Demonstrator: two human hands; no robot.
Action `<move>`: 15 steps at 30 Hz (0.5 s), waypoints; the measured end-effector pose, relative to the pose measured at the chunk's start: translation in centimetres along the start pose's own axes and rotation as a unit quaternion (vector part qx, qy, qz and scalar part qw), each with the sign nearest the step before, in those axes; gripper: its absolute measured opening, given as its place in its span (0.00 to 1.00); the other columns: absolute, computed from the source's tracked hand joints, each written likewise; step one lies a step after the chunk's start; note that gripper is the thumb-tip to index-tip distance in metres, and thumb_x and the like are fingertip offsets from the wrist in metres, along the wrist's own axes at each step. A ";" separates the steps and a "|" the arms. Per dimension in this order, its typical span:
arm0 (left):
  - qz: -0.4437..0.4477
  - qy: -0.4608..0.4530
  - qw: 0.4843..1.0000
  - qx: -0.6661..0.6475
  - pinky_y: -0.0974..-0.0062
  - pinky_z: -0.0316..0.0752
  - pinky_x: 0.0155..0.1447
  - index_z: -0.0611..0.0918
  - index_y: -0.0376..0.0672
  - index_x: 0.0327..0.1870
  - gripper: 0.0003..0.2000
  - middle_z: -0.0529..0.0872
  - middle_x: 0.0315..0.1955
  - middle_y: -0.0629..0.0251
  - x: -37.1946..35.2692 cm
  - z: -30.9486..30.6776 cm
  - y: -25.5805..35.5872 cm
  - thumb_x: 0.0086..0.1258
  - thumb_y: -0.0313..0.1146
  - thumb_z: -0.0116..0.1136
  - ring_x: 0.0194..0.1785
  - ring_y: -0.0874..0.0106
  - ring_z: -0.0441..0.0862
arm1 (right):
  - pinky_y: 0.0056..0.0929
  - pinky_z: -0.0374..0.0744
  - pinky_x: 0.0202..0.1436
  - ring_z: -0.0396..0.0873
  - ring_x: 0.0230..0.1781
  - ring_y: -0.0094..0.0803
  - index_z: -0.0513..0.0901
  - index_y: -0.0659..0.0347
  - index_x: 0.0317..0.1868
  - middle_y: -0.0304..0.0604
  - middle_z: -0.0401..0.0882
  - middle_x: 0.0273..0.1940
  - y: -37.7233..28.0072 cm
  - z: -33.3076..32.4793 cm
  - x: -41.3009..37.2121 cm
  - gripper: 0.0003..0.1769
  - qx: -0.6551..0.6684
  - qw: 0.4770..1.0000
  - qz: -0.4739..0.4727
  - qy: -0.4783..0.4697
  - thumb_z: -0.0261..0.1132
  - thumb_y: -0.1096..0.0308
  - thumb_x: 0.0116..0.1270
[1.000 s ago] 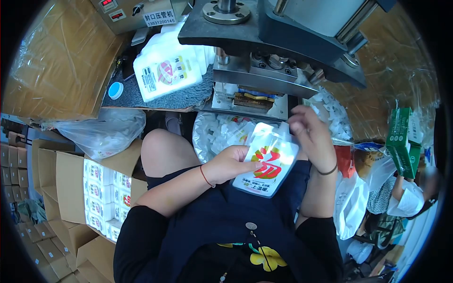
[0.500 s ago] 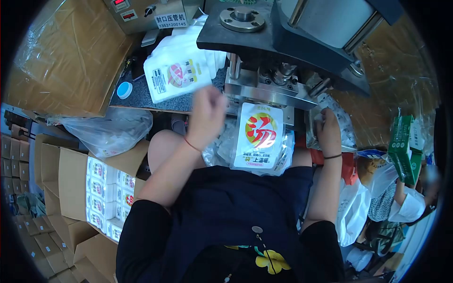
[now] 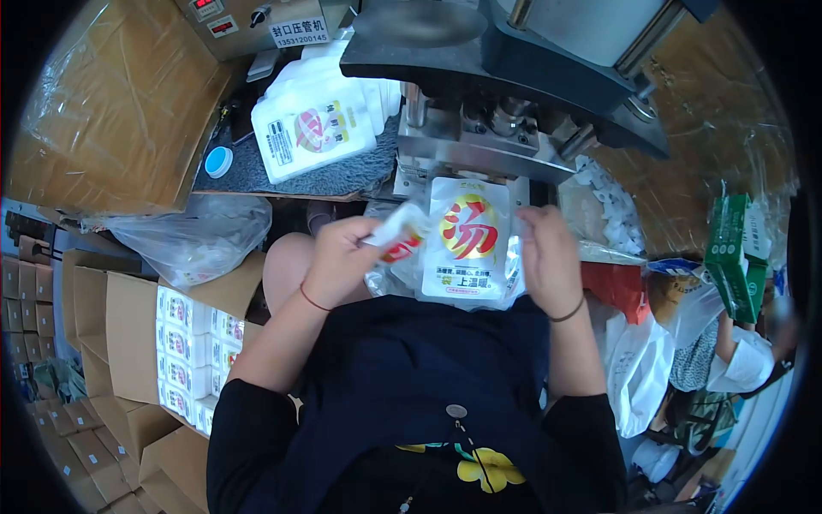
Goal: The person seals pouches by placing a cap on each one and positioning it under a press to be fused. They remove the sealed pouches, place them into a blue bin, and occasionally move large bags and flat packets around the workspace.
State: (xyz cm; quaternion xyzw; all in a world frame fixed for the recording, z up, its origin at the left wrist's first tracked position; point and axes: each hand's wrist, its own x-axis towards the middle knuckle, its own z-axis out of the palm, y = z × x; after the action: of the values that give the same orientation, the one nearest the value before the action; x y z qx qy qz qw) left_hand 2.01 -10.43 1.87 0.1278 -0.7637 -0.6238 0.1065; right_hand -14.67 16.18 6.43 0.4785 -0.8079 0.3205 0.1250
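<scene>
In my left hand point(image 3: 347, 248) is a small white pouch with red print point(image 3: 402, 236), pinched at its edge and partly blurred. My right hand point(image 3: 549, 257) is closed beside the right edge of a larger white pouch point(image 3: 467, 244) with a yellow circle and red lettering; what its fingertips hold is hard to make out. That pouch lies face up in front of the metal press point(image 3: 488, 158). To the upper left, a stack of white pouches point(image 3: 312, 133) rests on the grey mat point(image 3: 355, 167).
A blue-white round cap point(image 3: 218, 162) sits on the mat's left part. An open carton point(image 3: 133, 334) of printed packs stands at lower left. Clear bags point(image 3: 201, 236) hang at left. Small white parts point(image 3: 612, 206) and a green box point(image 3: 734, 257) are at right. Another person point(image 3: 736, 360) is at far right.
My left hand has moved down and now holds a small pouch. My right hand has come left and down from the small white parts to the large pouch's edge. The view has shifted slightly.
</scene>
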 end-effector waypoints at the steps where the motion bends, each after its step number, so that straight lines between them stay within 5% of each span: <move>1: 0.017 -0.001 1.000 -0.007 0.80 0.80 0.42 0.90 0.32 0.43 0.09 0.91 0.38 0.66 0.1 1.4 -0.2 0.74 0.31 0.68 0.38 0.82 0.85 | 0.42 0.79 0.45 0.81 0.40 0.50 0.80 0.66 0.51 0.53 0.81 0.41 -0.9 0.2 0.4 0.11 0.082 0.996 0.041 0.002 0.65 0.75 0.69; 4: -0.043 -0.080 0.995 0.043 0.80 0.78 0.43 0.90 0.34 0.44 0.08 0.90 0.36 0.67 -0.1 4.2 0.3 0.73 0.30 0.69 0.39 0.83 0.84 | 0.38 0.79 0.44 0.81 0.37 0.46 0.81 0.66 0.48 0.50 0.82 0.37 -2.8 0.0 2.0 0.09 0.248 0.963 0.103 0.005 0.66 0.73 0.70; 7: -0.098 -0.154 0.978 -0.101 0.80 0.80 0.46 0.89 0.32 0.46 0.10 0.91 0.38 0.67 -0.4 6.8 0.8 0.76 0.32 0.67 0.41 0.82 0.84 | 0.36 0.79 0.44 0.81 0.36 0.44 0.83 0.64 0.44 0.48 0.82 0.36 -2.5 0.1 3.2 0.06 0.229 0.972 0.040 -0.018 0.66 0.70 0.72; 10: -0.193 -0.220 0.903 -0.314 0.75 0.81 0.58 0.84 0.30 0.57 0.17 0.90 0.49 0.62 -1.2 8.3 1.6 0.82 0.38 0.60 0.50 0.79 0.85 | 0.30 0.78 0.43 0.81 0.36 0.34 0.82 0.67 0.46 0.46 0.82 0.39 -0.5 -1.8 2.6 0.10 0.131 0.988 0.005 -0.077 0.61 0.67 0.77; 14: -0.215 -0.275 0.875 -0.335 0.75 0.80 0.61 0.83 0.31 0.59 0.19 0.90 0.51 0.61 -1.2 9.5 1.7 0.82 0.40 0.59 0.52 0.77 0.85 | 0.36 0.79 0.45 0.82 0.39 0.43 0.82 0.67 0.46 0.49 0.83 0.41 0.5 -3.0 1.4 0.12 0.207 0.959 0.059 -0.182 0.60 0.64 0.78; 15: -0.231 -0.279 0.867 -0.343 0.74 0.80 0.61 0.83 0.32 0.59 0.17 0.90 0.51 0.61 -1.0 9.6 1.2 0.81 0.37 0.61 0.52 0.77 0.86 | 0.42 0.80 0.50 0.83 0.47 0.50 0.83 0.64 0.49 0.53 0.84 0.42 0.9 -3.3 1.3 0.11 0.196 0.964 0.052 -0.175 0.64 0.66 0.74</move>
State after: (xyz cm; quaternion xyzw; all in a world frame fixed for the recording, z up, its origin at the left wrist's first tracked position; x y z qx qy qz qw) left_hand -0.23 -0.95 1.12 0.0769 -0.4485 -0.8626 -0.2211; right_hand -16.47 17.74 9.24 0.4994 -0.7625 0.3898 -0.1313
